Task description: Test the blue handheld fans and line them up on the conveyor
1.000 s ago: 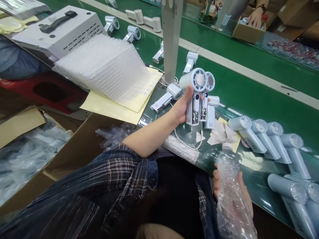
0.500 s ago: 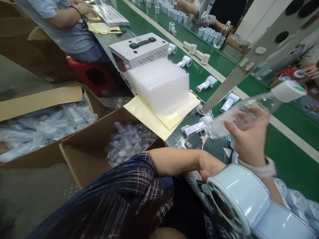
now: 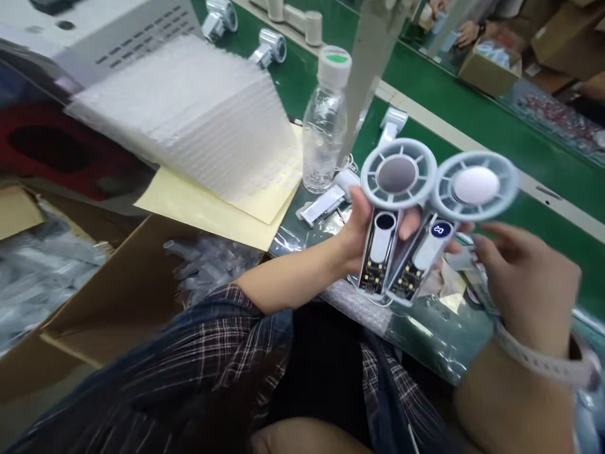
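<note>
My left hand (image 3: 352,236) is closed around two pale blue handheld fans, held side by side above the work surface. The left fan (image 3: 398,174) has a dark round centre and a dark display. A white disc sits in the middle of the right fan (image 3: 476,185), and its small display is lit with digits. Both handles show bare circuit boards at the lower end. Just right of the fans is my right hand (image 3: 529,277), slightly blurred, thumb and fingers apart and nothing seen in it. A clear plastic bottle (image 3: 324,132) with a white cap stands upright beyond my left hand.
Left of the bottle, a stack of translucent sheets (image 3: 189,120) rests on yellow paper (image 3: 212,214), beside a white metal case (image 3: 127,31). Cardboard boxes (image 3: 108,302) of clear parts stand lower left. A metal post (image 3: 378,63) rises by the green conveyor (image 3: 496,132), where more fans lie.
The bottle has left my right hand and now stands on the work surface. My left hand has brought the two fans up and leftward into the middle. The view has swung right.
</note>
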Demonstrator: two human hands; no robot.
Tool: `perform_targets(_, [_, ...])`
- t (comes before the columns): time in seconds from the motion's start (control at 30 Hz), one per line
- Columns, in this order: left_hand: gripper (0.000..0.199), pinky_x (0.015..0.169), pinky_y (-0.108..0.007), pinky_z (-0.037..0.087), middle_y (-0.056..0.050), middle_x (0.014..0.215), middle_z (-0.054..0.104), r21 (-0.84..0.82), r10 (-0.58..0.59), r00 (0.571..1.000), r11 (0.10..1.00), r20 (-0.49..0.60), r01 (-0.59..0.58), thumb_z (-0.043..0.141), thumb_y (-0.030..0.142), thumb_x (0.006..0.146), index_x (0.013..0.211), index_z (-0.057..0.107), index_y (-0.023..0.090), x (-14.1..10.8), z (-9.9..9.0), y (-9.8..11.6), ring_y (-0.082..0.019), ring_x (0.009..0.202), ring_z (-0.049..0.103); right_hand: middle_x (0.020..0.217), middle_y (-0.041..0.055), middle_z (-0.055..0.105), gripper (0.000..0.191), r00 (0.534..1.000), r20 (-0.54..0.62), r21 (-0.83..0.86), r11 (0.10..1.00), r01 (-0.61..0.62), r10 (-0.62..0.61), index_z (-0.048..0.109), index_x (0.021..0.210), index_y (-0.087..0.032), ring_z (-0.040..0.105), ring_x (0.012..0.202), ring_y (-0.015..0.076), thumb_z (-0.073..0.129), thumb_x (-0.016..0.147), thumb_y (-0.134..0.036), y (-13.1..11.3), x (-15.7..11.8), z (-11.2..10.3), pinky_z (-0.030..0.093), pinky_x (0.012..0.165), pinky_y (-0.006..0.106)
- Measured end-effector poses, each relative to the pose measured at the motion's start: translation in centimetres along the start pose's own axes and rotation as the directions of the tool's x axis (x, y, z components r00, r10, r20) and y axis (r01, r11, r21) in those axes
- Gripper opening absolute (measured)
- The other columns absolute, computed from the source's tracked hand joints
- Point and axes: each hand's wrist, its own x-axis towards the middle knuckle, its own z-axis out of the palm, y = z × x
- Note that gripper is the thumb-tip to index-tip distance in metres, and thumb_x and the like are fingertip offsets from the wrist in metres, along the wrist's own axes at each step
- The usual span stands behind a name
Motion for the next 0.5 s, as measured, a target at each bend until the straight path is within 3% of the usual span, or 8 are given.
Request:
perform_targets(0.03, [0.091, 0.098, -0.047, 0.063, -0.015, 0.107, 0.077, 0.003, 0.019, 1.000, 1.000, -0.015, -0.019, 0.050, 0.110, 0.068, 0.077, 0.062, 0.020, -0.3, 0.7, 0.4, -0.034, 0.121, 0.074, 0.059, 0.0024, 0.062, 0.030, 0.998, -0.033, -0.112, 0.992, -0.059, 0.056, 0.083, 0.086, -0.024, 0.062, 0.063, 0.0274, 0.065, 0.088, -0.049, 2.0, -2.0, -1.1, 0.055, 0.069, 0.046])
perform_targets(0.1, [0.088, 0.097, -0.046, 0.064, -0.016, 0.110, 0.077, 0.047, 0.026, 1.000, 0.999, -0.012, -0.026, 0.054, 0.107, 0.071, 0.077, 0.061, 0.019, -0.8, 1.7, 0.7, -0.034, 0.123, 0.074, 0.055, 0.0047, 0.060, 0.032, 0.991, -0.044, -0.256, 0.957, -0.133, 0.126, 0.081, 0.079, -0.025, 0.052, 0.052, 0.0263, 0.066, 0.086, -0.052, 5.2, -5.8, -1.3, 0.043, 0.059, 0.043])
perform_targets(0.17, [0.086, 0.093, -0.044, 0.065, -0.017, 0.110, 0.078, 0.108, -0.031, 0.999, 0.994, 0.045, 0.026, 0.062, 0.105, 0.068, 0.074, 0.062, 0.019, -1.0, 2.0, 0.1, -0.034, 0.122, 0.074, 0.064, 0.0098, 0.068, 0.038, 0.988, -0.025, -0.285, 0.947, -0.151, 0.150, 0.081, 0.080, -0.022, 0.055, 0.055, 0.0268, 0.061, 0.089, -0.053, 7.5, -8.5, -0.2, 0.038, 0.059, 0.040])
perform_targets(0.23, [0.088, 0.090, -0.042, 0.066, -0.017, 0.110, 0.078, 0.159, -0.119, 0.985, 0.982, 0.125, 0.098, 0.069, 0.105, 0.058, 0.072, 0.062, 0.019, -0.7, 1.8, -1.0, -0.034, 0.119, 0.075, 0.079, 0.0142, 0.075, 0.042, 0.986, -0.052, -0.268, 0.949, -0.164, 0.155, 0.082, 0.089, -0.019, 0.064, 0.068, 0.0305, 0.056, 0.095, -0.053, 8.8, -9.8, 0.5, 0.043, 0.064, 0.042])
perform_targets(0.37, [0.091, 0.083, -0.038, 0.066, -0.018, 0.112, 0.079, 0.200, -0.199, 0.967, 0.966, 0.160, 0.166, 0.074, 0.105, 0.049, 0.069, 0.064, 0.017, 0.0, 0.7, -2.7, -0.031, 0.107, 0.078, 0.102, 0.0164, 0.075, 0.032, 0.974, -0.221, -0.143, 0.987, -0.078, 0.045, 0.082, 0.094, -0.023, 0.072, 0.090, 0.0366, 0.067, 0.094, -0.052, 8.9, -9.1, -1.2, 0.056, 0.080, 0.054])
perform_targets(0.5, [0.090, 0.082, -0.038, 0.066, -0.016, 0.100, 0.078, 0.239, -0.261, 0.952, 0.946, 0.160, 0.219, 0.069, 0.107, 0.054, 0.069, 0.064, 0.018, 0.2, 0.0, -3.3, -0.030, 0.101, 0.079, 0.116, 0.0123, 0.075, 0.006, 0.883, -0.468, 0.235, 0.959, 0.160, -0.032, 0.079, 0.088, -0.030, 0.074, 0.114, 0.0369, 0.083, 0.086, -0.035, 6.0, -7.5, -1.6, 0.060, 0.094, 0.059])
